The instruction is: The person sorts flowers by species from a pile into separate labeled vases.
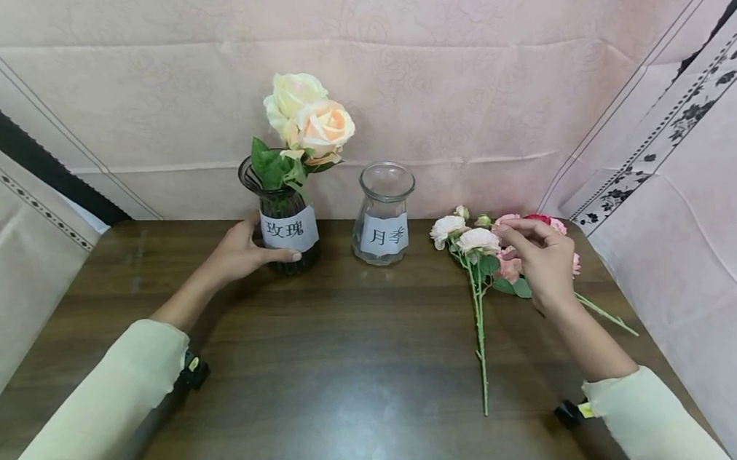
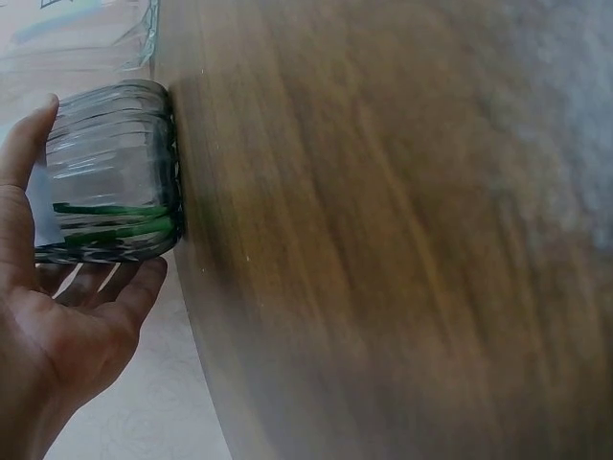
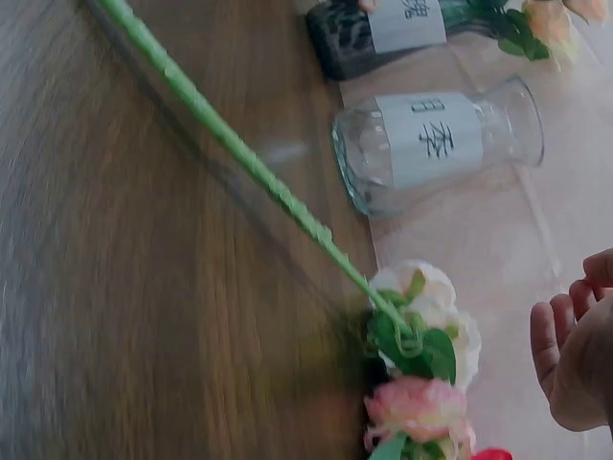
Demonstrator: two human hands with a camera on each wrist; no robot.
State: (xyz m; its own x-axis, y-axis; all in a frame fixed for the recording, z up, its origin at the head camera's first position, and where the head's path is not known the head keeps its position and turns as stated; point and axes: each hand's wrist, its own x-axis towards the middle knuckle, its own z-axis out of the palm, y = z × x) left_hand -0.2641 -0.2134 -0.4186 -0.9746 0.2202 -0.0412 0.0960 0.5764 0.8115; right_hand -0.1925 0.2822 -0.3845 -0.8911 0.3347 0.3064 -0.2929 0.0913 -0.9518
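My left hand [image 1: 235, 255] grips a dark glass vase [image 1: 284, 206], its thumb across the front and its fingers round the back. A white label [image 1: 290, 229] is on the vase. Two cream and peach roses [image 1: 325, 126] with green leaves stand in it, and green stems show through the glass in the left wrist view. Over at the right, my right hand [image 1: 551, 265] hovers above the lying flowers, fingers loosely bent and holding nothing. Nearest to it are a white flower spray [image 1: 478, 241] with a long green stem and pink flowers [image 1: 510, 269], partly hidden by the hand.
Between the hands stands a clear glass vase [image 1: 382, 237] with a white label and no flowers. Everything is on a brown wooden table [image 1: 346, 349]. A pale patterned cloth [image 1: 461, 90] hangs right behind it, with more cloth at both sides.
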